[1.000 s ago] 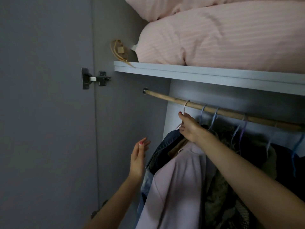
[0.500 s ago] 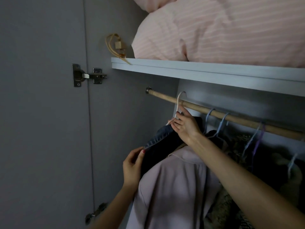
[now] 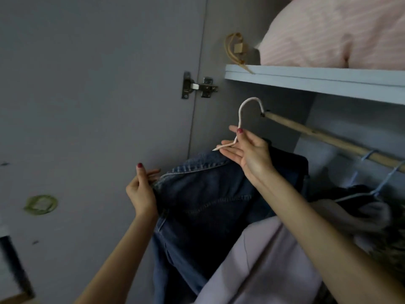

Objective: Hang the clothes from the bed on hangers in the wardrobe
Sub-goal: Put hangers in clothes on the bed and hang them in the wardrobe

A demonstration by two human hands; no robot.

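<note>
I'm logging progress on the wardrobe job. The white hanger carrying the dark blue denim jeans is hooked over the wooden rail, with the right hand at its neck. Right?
Not quite. In the head view the white hanger carrying the dark blue denim jeans is off the wooden rail: its hook hangs free beside the rail's left end. The right hand is indeed at its neck.

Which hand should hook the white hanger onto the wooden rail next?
Right. The right hand already holds the white wire hanger at its neck, its hook raised near the end of the wooden rail. The left hand sits lower, gripping the blue denim jeans.
</note>
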